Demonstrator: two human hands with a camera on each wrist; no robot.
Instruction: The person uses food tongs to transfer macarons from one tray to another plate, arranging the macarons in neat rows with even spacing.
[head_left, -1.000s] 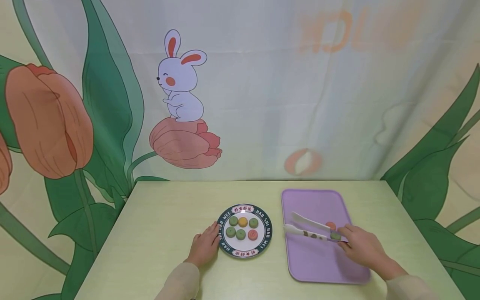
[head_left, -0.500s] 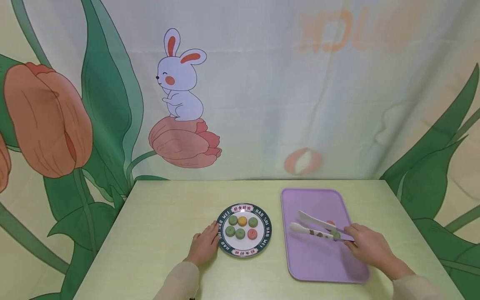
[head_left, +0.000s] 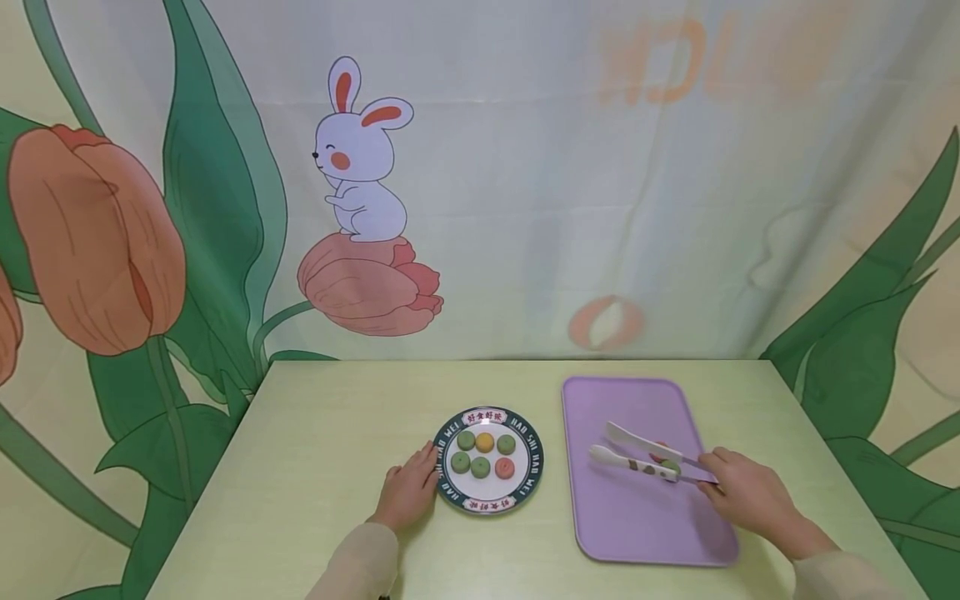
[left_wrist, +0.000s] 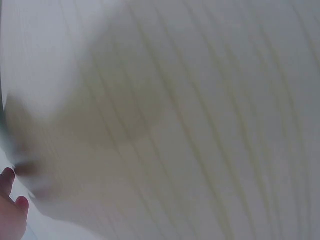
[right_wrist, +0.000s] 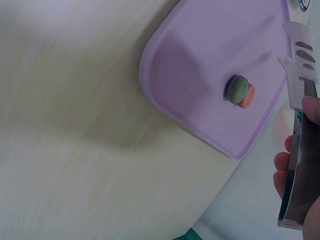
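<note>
My right hand point(head_left: 750, 493) holds serving tongs point(head_left: 622, 461) with pale tips and metal arms above the purple tray point(head_left: 645, 533). The tongs' arms are spread apart, their tips pointing left with nothing between them. Below the tongs, a green macaron point(right_wrist: 237, 89) and a pink macaron point(right_wrist: 247, 97) sit touching on the tray. My left hand point(head_left: 408, 490) lies on the table, fingertips at the left rim of the round plate point(head_left: 535, 458). On that plate are several green macarons point(head_left: 480, 467), a yellow macaron point(head_left: 485, 442) and a pink one.
The plate and tray stand side by side on a pale wooden table point(head_left: 315, 433), a gap of bare table between them. Behind the table hangs a cloth point(head_left: 510, 208) printed with tulips and a rabbit. Mostly tabletop fills the left wrist view.
My right hand has drawn the tongs to the right and slightly back across the tray; the two macarons stay on it. The left hand and plate hold still.
</note>
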